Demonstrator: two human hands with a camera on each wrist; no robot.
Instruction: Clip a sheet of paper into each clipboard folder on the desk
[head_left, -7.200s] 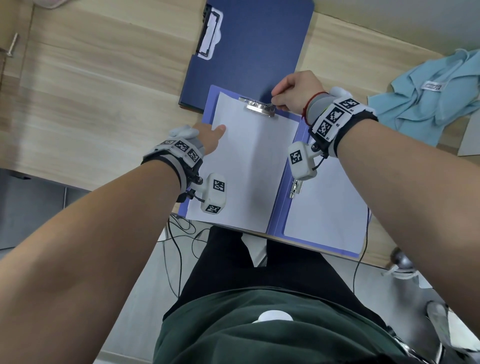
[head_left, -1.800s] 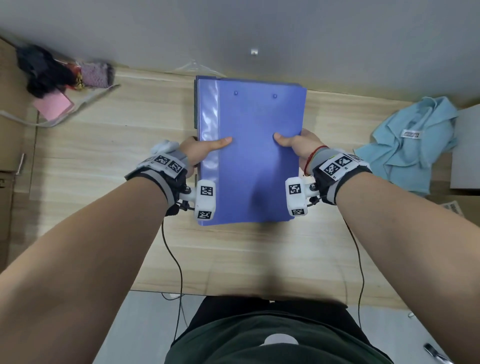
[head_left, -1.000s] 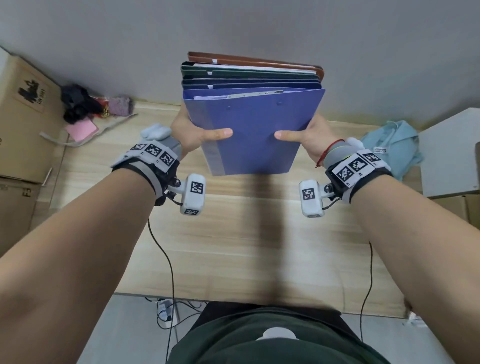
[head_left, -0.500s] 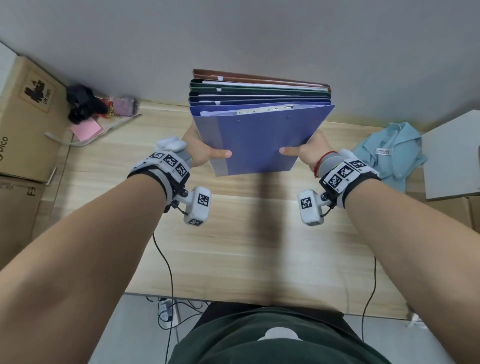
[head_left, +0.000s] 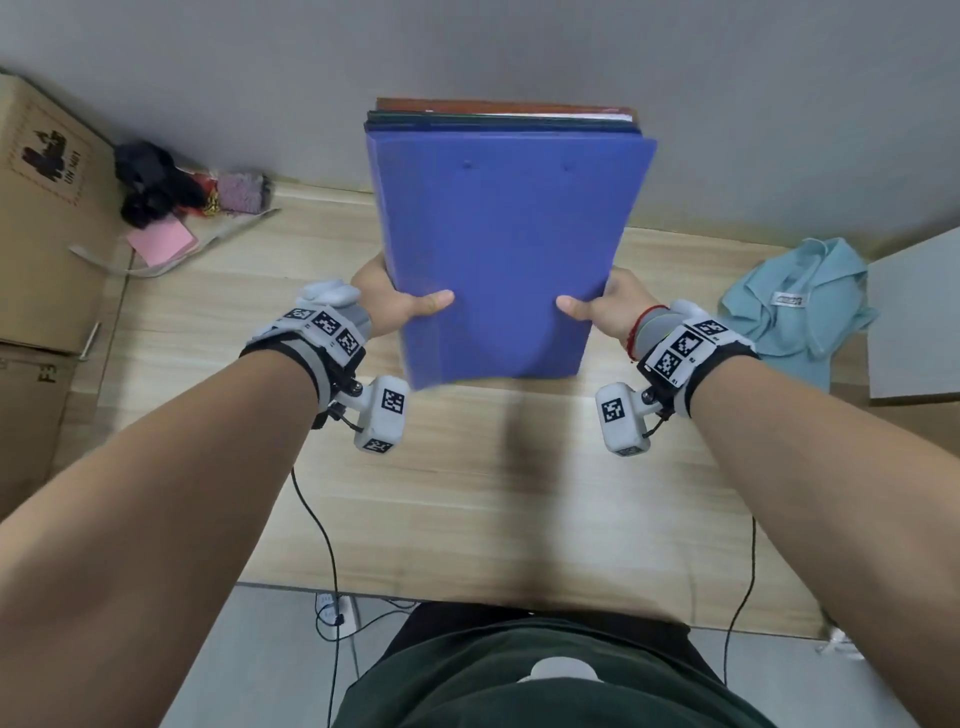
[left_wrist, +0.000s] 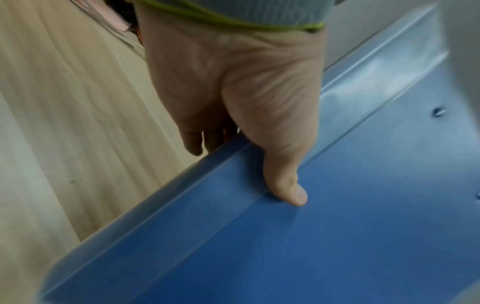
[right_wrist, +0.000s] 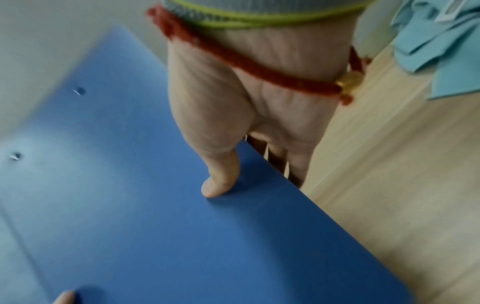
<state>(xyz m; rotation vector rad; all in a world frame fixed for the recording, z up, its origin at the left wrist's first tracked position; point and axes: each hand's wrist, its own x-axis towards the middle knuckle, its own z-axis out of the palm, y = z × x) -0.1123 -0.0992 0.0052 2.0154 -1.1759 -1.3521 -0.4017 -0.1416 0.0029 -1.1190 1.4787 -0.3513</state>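
Note:
I hold a stack of several clipboard folders (head_left: 504, 244) above the wooden desk (head_left: 467, 493), tilted with its far end raised. The top one is a closed blue folder; green and brown edges show behind it. My left hand (head_left: 410, 306) grips the stack's near left edge, thumb on the blue cover and fingers underneath. My right hand (head_left: 597, 309) grips the near right edge the same way. The left wrist view shows the left hand (left_wrist: 259, 144) with its thumb on the blue folder (left_wrist: 363, 236). The right wrist view shows the right hand (right_wrist: 246, 133) on the blue folder (right_wrist: 130, 216). No loose paper shows.
A cardboard box (head_left: 47, 208) stands at the left. Pink notes (head_left: 161, 241) and dark clutter (head_left: 150, 182) lie at the back left of the desk. A light blue shirt (head_left: 795, 306) and a grey box (head_left: 914, 322) are at the right. Cables hang off the front edge.
The stack has tipped so that its blue cover faces me instead of its top edges, and it sits closer to me. Both hands keep their grip on its sides.

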